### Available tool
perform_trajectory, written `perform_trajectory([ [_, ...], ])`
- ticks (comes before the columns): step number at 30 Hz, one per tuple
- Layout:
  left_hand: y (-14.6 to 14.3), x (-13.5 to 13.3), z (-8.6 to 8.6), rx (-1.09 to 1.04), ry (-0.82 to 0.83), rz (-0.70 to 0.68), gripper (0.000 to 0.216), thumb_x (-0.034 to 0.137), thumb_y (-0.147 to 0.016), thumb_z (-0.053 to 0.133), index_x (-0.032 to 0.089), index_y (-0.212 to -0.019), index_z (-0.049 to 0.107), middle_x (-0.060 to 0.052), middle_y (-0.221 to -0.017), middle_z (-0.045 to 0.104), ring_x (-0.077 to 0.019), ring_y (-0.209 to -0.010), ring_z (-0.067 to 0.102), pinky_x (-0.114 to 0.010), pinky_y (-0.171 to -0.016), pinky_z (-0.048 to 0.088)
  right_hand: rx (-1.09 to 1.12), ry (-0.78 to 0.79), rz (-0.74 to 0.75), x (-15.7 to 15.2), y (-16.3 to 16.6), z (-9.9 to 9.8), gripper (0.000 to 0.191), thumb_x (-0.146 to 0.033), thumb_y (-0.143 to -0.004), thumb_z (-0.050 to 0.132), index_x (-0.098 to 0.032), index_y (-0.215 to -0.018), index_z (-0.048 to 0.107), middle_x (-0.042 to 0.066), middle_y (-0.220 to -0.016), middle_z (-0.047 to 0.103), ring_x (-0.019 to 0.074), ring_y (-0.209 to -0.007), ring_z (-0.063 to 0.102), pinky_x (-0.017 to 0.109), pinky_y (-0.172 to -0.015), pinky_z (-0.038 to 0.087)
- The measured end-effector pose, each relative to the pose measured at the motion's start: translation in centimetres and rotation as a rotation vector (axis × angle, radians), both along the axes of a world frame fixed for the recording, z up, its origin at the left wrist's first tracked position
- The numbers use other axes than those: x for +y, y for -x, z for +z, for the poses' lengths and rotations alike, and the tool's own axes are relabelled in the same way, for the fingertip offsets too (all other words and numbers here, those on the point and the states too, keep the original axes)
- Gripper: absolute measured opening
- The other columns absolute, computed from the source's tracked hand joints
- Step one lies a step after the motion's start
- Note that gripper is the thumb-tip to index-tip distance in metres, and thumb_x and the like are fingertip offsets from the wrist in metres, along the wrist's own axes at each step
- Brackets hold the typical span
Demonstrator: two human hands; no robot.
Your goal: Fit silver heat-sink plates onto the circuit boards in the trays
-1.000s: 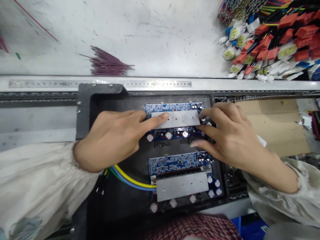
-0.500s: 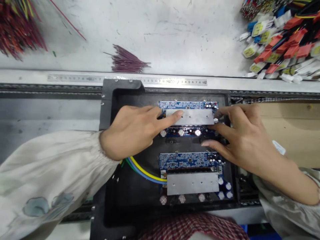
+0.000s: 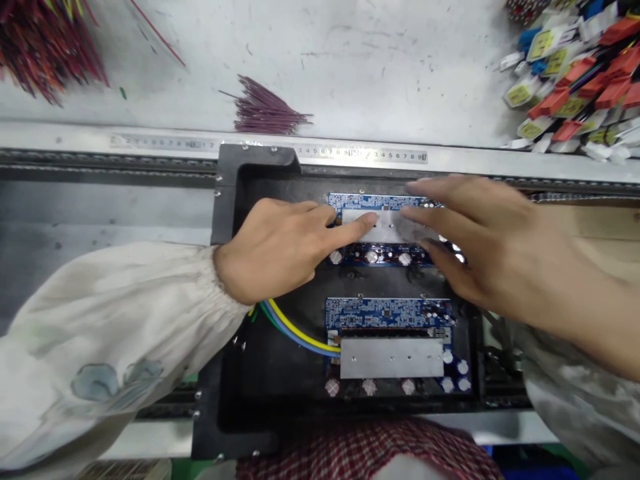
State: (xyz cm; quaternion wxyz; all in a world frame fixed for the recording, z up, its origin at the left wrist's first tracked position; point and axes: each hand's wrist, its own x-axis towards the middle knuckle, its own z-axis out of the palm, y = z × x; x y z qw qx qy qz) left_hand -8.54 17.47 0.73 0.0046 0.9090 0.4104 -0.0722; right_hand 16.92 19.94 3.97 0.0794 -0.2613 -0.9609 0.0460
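My left hand (image 3: 287,247) rests at the left end of the far blue circuit board (image 3: 345,200). Its index fingertip lies on the board's grey metal plate (image 3: 355,230), and the other fingers curl at the board's left edge; the thumb is hidden. Above the board's right end, my right hand (image 3: 480,240) is blurred, with fingers apart and nothing visible in them. A second circuit board (image 3: 370,313) with its own metal plate (image 3: 393,358) lies nearer to me. Yellow, blue and green wires (image 3: 295,340) run to its left end. Both boards sit inside a black tray (image 3: 280,413).
Beyond the tray runs a metal rail with a ruler strip (image 3: 365,156). Purple wires (image 3: 270,110) lie on the grey bench behind it. Red wires (image 3: 45,50) are heaped far left, connector-ended harnesses (image 3: 575,83) far right. Cardboard (image 3: 590,233) lies right of the tray.
My right hand has lifted from the far board's right end and moved over its plate. My left hand keeps its place on the board. The whole view has shifted slightly.
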Motion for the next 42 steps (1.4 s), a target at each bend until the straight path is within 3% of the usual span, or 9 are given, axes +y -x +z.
perform_trajectory([
  [3,-0.1,0.0,0.0,-0.002,0.017,0.000,0.066,0.005,-0.082,0.040,0.035,-0.141,0.039,0.001,-0.077,0.058,-0.0166,-0.071,0.058,-0.028,-0.051,0.028,-0.033,0.106,0.097,1.5,0.8,-0.9,0.041,-0.017,-0.091,0.044,-0.002,-0.127,0.055,0.020,-0.112,0.065,0.0302,-0.094,0.066,0.043,-0.074,0.057],
  [8,0.0,0.1,0.0,-0.001,0.028,-0.004,0.067,0.004,-0.081,0.039,0.034,-0.141,0.039,0.001,-0.074,0.057,-0.0163,-0.070,0.057,-0.028,-0.051,0.026,-0.051,0.094,0.149,2.5,0.8,-2.2,0.043,-0.017,-0.091,0.041,-0.001,-0.128,0.055,0.018,-0.104,0.068,0.0289,-0.086,0.066,0.041,-0.069,0.057],
  [17,0.3,0.0,-0.2,-0.032,0.019,-0.027,0.069,0.003,-0.079,0.041,0.033,-0.140,0.039,0.001,-0.073,0.057,-0.0173,-0.071,0.058,-0.028,-0.049,0.025,0.000,0.099,0.186,3.0,0.2,-2.6,0.041,-0.019,-0.091,0.043,-0.002,-0.125,0.057,0.015,-0.093,0.071,0.0276,-0.083,0.066,0.040,-0.066,0.055],
  [23,0.4,0.2,-0.3,-0.075,-0.012,-0.084,0.065,0.002,-0.080,0.038,0.030,-0.139,0.041,0.001,-0.071,0.055,-0.0179,-0.068,0.056,-0.030,-0.048,0.023,0.034,0.013,0.169,2.4,0.4,-3.0,0.036,-0.016,-0.091,0.046,-0.010,-0.125,0.057,0.010,-0.106,0.072,0.0231,-0.087,0.067,0.037,-0.077,0.056],
  [28,0.3,0.1,-0.2,-0.056,0.008,-0.093,0.064,0.002,-0.082,0.036,0.030,-0.140,0.040,0.001,-0.073,0.057,-0.0182,-0.068,0.055,-0.031,-0.049,0.024,0.011,-0.014,0.171,1.8,0.3,-3.3,0.035,-0.016,-0.091,0.050,-0.007,-0.124,0.058,0.012,-0.109,0.071,0.0254,-0.094,0.066,0.037,-0.076,0.055],
  [34,4.1,-0.8,0.8,-0.016,0.029,-0.105,0.058,0.006,-0.086,0.039,0.026,-0.141,0.040,0.001,-0.078,0.061,-0.0188,-0.075,0.057,-0.030,-0.053,0.031,-0.214,-0.024,0.086,0.3,4.7,-2.5,0.041,-0.017,-0.093,0.042,-0.008,-0.131,0.055,0.014,-0.112,0.068,0.0249,-0.092,0.060,0.036,-0.066,0.049],
  [36,5.0,-1.1,1.8,0.002,-0.020,-0.092,0.051,0.008,-0.088,0.038,0.026,-0.134,0.049,-0.001,-0.083,0.062,-0.0195,-0.077,0.058,-0.030,-0.056,0.035,-0.288,0.008,0.029,-0.3,6.7,-2.1,0.044,-0.016,-0.093,0.042,-0.010,-0.135,0.052,0.013,-0.116,0.067,0.0247,-0.092,0.058,0.035,-0.062,0.045],
  [39,4.3,-1.6,2.8,-0.036,-0.135,-0.017,0.041,0.011,-0.093,0.031,0.017,-0.120,0.061,-0.008,-0.101,0.065,-0.0224,-0.091,0.061,-0.033,-0.068,0.045,-0.362,0.041,-0.037,-0.9,8.4,-1.7,0.045,-0.014,-0.091,0.043,-0.012,-0.135,0.051,0.010,-0.115,0.066,0.0253,-0.093,0.054,0.033,-0.058,0.038],
  [42,2.0,-2.3,1.8,-0.123,-0.187,0.039,0.042,0.008,-0.092,0.028,0.005,-0.116,0.063,-0.012,-0.104,0.068,-0.0232,-0.095,0.064,-0.033,-0.078,0.053,-0.358,0.059,-0.058,-0.9,8.4,-1.6,0.043,-0.009,-0.089,0.041,-0.011,-0.131,0.053,0.010,-0.108,0.066,0.0241,-0.092,0.052,0.033,-0.059,0.034],
])
